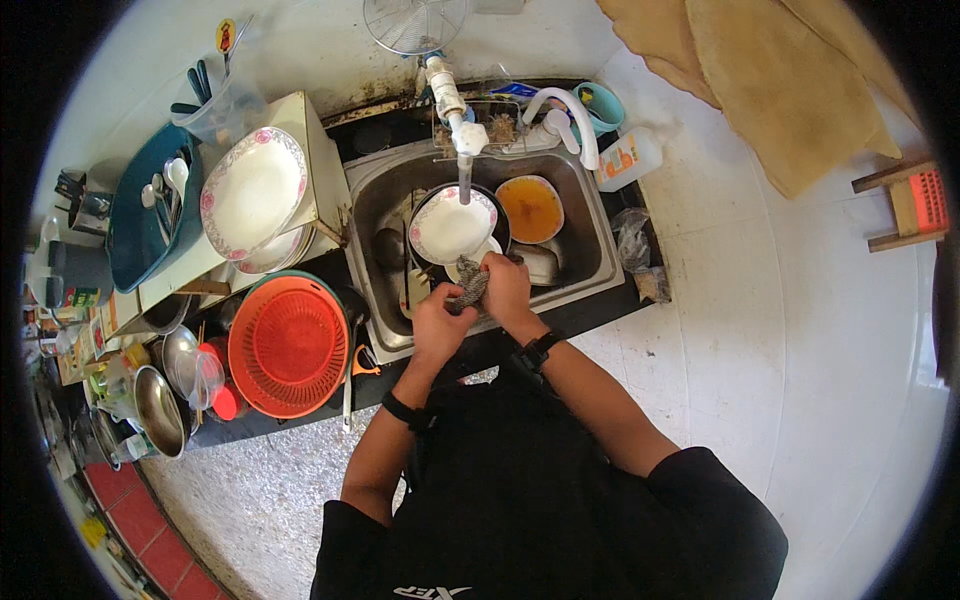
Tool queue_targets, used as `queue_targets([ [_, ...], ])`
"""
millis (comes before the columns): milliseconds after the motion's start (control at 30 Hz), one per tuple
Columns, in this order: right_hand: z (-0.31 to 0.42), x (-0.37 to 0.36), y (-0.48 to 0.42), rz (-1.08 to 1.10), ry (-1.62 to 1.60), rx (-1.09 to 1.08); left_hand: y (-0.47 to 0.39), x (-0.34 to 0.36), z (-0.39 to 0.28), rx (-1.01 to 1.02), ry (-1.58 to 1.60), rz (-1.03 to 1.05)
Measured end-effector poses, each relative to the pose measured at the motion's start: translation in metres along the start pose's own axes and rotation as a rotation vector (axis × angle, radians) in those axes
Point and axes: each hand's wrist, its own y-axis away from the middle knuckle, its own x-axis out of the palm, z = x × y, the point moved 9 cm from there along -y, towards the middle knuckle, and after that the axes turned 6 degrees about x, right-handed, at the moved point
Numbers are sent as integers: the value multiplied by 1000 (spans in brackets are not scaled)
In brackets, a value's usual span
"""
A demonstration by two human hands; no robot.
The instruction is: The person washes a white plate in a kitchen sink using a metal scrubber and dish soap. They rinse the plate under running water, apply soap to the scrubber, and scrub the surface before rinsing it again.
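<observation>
My left hand (442, 322) and my right hand (508, 289) grip a dark, crumpled dishcloth (472, 281) between them over the front edge of the steel sink (600, 262). Just beyond the cloth, a white bowl with a pink floral rim (452, 225) lies in a dark round pan in the sink, beneath the tap's spout (465, 180). A white dish is partly hidden behind the cloth. To the right sits a bowl of orange liquid (529, 209). Chopsticks and a ladle lie at the sink's left.
An orange plastic colander (289, 345) stands left of the sink. Behind it, a floral plate (255, 193) and a teal basin with spoons (127, 247) rest on a raised shelf. A curved white faucet (581, 112) and a white bottle (630, 159) stand at the back right.
</observation>
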Motion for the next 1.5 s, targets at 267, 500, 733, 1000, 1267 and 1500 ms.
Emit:
queue_targets([
  [267, 31, -19, 13, 54, -246, -63, -4, -17, -8, 143, 23, -155],
  [500, 53, -64, 26, -49, -487, -226, -6, -36, -53, 369, -62, -269],
  [733, 47, -93, 25, 8, -860, -171, 4, -63, -98, 610, -121, -407],
  [1000, 42, -85, 5, 179, -1045, -50, 3, -64, -108, 637, -84, -363],
  [1267, 32, -107, -16, 192, -754, -117, 2, -64, -120, 772, -67, -302],
  [1500, -4, -125, -23, 81, -956, 117, 7, -75, -108, 726, -49, -367],
])
